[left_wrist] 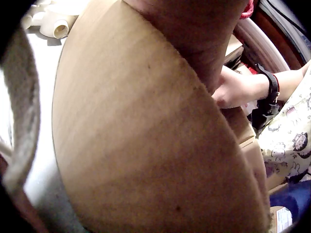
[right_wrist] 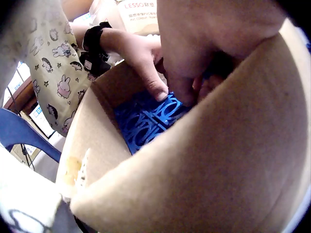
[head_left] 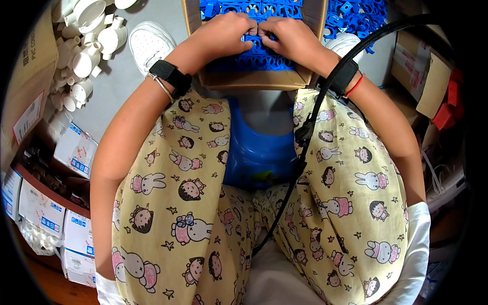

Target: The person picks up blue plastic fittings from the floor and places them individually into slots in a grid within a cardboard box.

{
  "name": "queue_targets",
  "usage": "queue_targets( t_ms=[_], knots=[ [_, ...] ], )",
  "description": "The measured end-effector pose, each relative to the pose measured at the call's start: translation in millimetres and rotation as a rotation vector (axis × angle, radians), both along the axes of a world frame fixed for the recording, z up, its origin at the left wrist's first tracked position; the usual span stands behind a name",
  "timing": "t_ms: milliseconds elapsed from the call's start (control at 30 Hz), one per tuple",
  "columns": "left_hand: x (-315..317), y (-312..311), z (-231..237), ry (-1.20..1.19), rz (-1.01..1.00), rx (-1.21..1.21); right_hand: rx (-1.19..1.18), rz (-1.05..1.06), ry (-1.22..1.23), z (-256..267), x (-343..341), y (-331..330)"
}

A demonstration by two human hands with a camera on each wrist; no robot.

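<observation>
Fingers [head_left: 248,26] curl over looped blue plastic [head_left: 256,62] in cardboard [head_left: 254,81].

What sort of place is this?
Probably a small packing workshop or storeroom for pipe parts: many white pipe fittings are heaped on one side, blue plastic pieces lie in a cardboard box, and printed cartons stand nearby.

Workshop or storeroom: white pipe fittings [head_left: 85,62] heaped on floor [head_left: 114,84], blue plastic parts [head_left: 267,62], cartons [head_left: 41,207].
</observation>
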State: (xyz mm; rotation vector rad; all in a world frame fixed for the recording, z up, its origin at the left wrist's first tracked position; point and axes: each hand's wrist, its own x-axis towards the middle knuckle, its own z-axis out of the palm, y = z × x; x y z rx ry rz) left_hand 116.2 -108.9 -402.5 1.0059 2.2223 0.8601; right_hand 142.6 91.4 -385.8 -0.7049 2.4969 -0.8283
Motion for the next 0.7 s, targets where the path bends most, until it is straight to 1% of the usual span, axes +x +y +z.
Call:
queue_targets(
  t_ms=[100,200,267,367,433,467,533,600,667,700],
  knots=[
    [0.2,0.2,-2.5,0.004,-0.009,-0.006,-0.012,-0.001,-0.001,-2.7,0.0,0.2],
    [-0.7,0.9,-2.5,0.006,0.011,0.046,-0.017,-0.006,0.009,-3.1,-0.1,0.0],
    [-2.2,2.4,-2.0,-0.072,0.044,0.032,-0.014,-0.009,0.013,-3.0,-0.1,-0.2],
    [-3.6,3.9,-1.2,-0.122,0.065,0.013,-0.012,0.006,0.031,-2.7,-1.4,0.1],
    [-3.2,4.4,-1.8,-0.134,0.084,0.018,0.060,0.052,0.008,-1.6,-3.0,0.7],
    [-3.1,4.5,-1.5,-0.146,0.103,0.023,0.060,0.053,0.008,-1.6,-2.4,0.3],
    [-2.5,3.7,-0.6,-0.125,0.104,0.031,0.019,-0.012,-0.010,-1.5,-0.7,-0.8],
    [-0.7,3.5,0.7,-0.105,0.104,0.040,0.020,-0.013,-0.016,-2.8,-0.7,-0.7],
    [2.1,4.5,2.4,-0.004,0.101,0.001,0.021,-0.015,-0.023,-3.9,-1.0,0.0],
    [1.9,4.8,3.2,-0.004,0.100,0.001,0.005,-0.014,-0.012,-4.2,-1.0,0.4]
  ],
)
